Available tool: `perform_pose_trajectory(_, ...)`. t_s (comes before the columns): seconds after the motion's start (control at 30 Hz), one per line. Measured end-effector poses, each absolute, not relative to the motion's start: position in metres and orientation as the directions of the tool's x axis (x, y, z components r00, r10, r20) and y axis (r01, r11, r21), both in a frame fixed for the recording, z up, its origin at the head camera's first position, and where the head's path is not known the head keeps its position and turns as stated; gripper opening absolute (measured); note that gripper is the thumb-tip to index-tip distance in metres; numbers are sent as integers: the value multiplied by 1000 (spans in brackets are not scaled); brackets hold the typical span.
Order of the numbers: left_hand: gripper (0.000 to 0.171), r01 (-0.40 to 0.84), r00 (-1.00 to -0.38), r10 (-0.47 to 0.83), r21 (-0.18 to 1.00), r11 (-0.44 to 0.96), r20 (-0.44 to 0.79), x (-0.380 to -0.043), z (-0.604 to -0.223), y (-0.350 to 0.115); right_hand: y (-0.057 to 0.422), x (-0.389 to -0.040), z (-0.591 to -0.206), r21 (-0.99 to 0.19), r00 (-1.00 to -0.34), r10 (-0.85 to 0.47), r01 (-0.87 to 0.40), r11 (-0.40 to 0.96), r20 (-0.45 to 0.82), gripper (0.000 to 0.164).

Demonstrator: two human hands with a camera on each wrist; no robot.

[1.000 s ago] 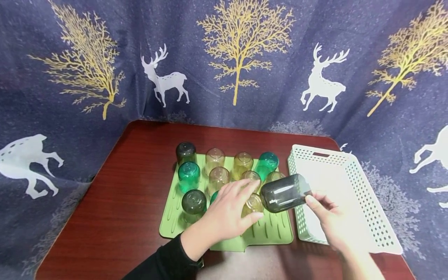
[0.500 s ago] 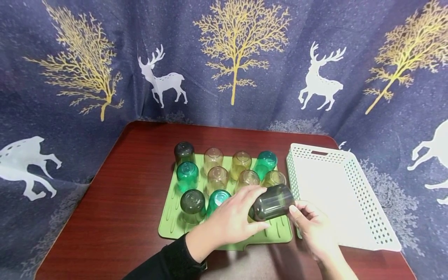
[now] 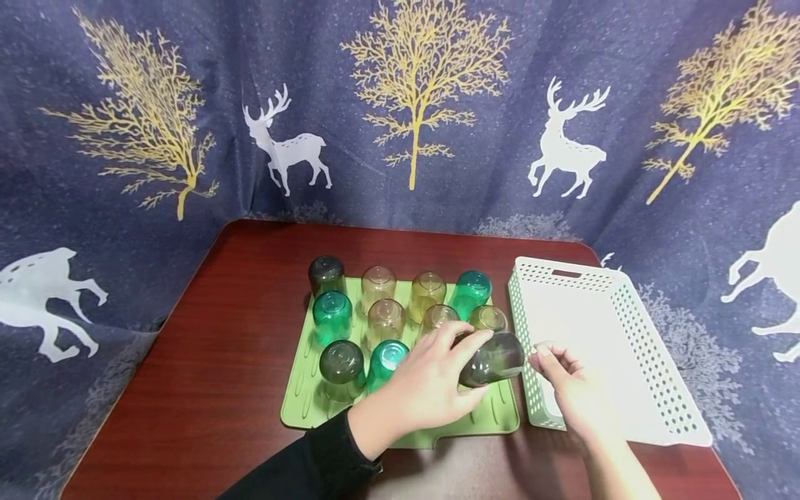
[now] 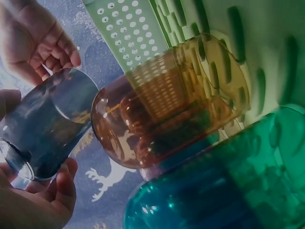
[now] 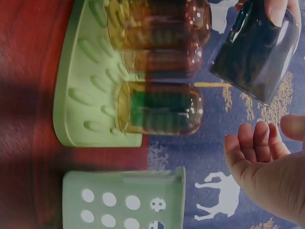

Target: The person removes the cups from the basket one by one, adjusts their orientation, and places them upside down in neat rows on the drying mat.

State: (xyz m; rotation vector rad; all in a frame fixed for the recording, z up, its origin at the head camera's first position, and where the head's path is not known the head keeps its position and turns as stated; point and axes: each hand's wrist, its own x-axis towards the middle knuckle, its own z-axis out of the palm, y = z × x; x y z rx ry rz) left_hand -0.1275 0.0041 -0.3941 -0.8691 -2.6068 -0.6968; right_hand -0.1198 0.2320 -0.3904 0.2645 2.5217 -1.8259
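A smoky dark-grey glass [image 3: 494,362] is held on its side above the front right of the green drying mat [image 3: 298,396]. My left hand [image 3: 423,386] grips it round its left part, and the fingers [image 4: 64,191] and thumb curl about the glass in the left wrist view. Just to the right, my right hand [image 3: 578,392] is apart from the glass, holding nothing; in the right wrist view its fingers [image 5: 245,143] are loosely bent. Below the glass, an amber tumbler [image 4: 162,109] and a green tumbler [image 3: 386,361] stand upside down on the mat, partly hidden by my left hand.
Several upside-down tumblers fill the mat, among them a dark one [image 3: 342,368], a green one [image 3: 332,316] and a yellowish one [image 3: 428,295]. A white perforated basket [image 3: 542,389] stands to the right on the red-brown table [image 3: 206,333]. A deer-print curtain [image 3: 350,125] hangs behind.
The dark glass has come left and tilted over the mat. My left hand has closed its grip on it. My right hand, which pinched the glass's right end, has let go and drawn back.
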Motion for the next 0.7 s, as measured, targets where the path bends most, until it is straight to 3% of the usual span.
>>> perform_pose_trajectory(0.27,72,652,-748,570,211,729,341,-130,-398,23,234,-123,-388,-951,-978,187,147,272,-97,33)
perform_pose_trajectory(0.7,63,682,-694,643,8,732,325,-142,-427,44,234,-121,-388,-932,-983,160,138,336,-88,36)
